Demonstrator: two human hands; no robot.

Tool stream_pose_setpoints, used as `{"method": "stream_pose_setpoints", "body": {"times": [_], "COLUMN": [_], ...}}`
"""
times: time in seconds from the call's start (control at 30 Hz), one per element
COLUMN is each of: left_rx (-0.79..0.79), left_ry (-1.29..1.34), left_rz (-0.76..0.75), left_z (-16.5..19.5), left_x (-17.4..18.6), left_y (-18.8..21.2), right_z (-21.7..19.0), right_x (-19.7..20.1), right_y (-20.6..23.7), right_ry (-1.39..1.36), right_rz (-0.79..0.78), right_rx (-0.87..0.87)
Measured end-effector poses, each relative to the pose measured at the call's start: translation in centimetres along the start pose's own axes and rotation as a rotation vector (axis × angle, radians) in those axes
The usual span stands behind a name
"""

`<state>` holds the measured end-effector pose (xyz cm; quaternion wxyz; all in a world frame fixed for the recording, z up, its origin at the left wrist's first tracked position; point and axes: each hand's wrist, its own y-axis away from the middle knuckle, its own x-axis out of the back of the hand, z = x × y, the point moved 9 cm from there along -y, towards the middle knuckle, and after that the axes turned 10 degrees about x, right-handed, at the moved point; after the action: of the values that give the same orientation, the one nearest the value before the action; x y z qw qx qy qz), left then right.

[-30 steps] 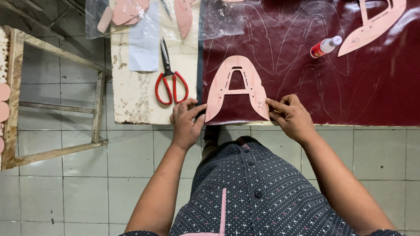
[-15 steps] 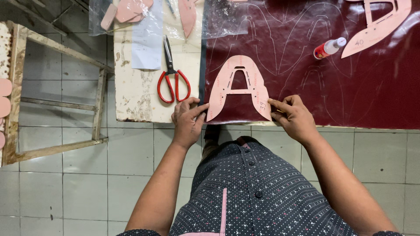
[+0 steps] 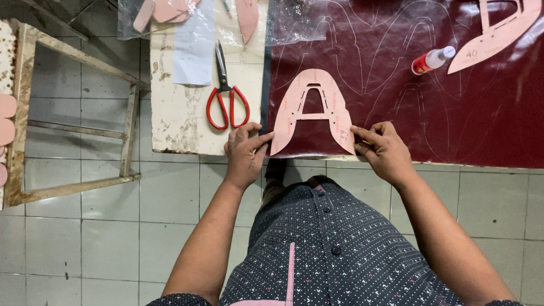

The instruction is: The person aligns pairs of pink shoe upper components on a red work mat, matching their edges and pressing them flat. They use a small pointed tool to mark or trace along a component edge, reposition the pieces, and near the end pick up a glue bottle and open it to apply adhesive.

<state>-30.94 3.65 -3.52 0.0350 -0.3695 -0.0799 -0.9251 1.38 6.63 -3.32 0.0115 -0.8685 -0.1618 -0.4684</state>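
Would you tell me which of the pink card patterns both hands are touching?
The A-shaped pattern on the dark red sheet, left hand and right hand at its feet; other pink patterns lie untouched along the top.

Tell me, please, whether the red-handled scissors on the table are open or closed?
Closed. The red-handled scissors lie flat on the pale table, blades together in one dark line and handle loops almost side by side.

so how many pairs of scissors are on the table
1. The red-handled scissors lie on the worn white board, left of the pink A-shaped pattern, above the left hand. More could hide under the plastic bag.
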Motion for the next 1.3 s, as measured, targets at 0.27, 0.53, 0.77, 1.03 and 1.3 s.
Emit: {"method": "stream_pose_setpoints", "body": {"times": [0.27, 0.53, 0.77, 1.03, 1.3], "left_rx": [0.015, -0.005, -0.001, 0.014, -0.114], "left_ry": [0.015, 0.005, -0.011, -0.015, -0.190], "left_rz": [-0.037, -0.007, -0.001, -0.008, 0.035], "left_z": [-0.1, -0.3, -0.2, 0.2, 1.4], "left_x": [0.0, -0.1, -0.1, 0.2, -0.5], "left_y": [0.1, 0.0, 0.1, 0.0, 1.1], "right_z": [0.0, 0.0, 0.2, 0.5, -1.0], "right_x": [0.1, 0.2, -0.2, -0.6, -0.6], "right_y": [0.1, -0.1, 0.0, -0.4, -0.3], "right_ry": [-0.005, -0.015, -0.069, -0.273, -0.283], "right_rz": [0.018, 0.006, 0.032, 0.047, 0.104], "right_rx": [0.026, 0.033, -0.011, -0.076, -0.181]}}
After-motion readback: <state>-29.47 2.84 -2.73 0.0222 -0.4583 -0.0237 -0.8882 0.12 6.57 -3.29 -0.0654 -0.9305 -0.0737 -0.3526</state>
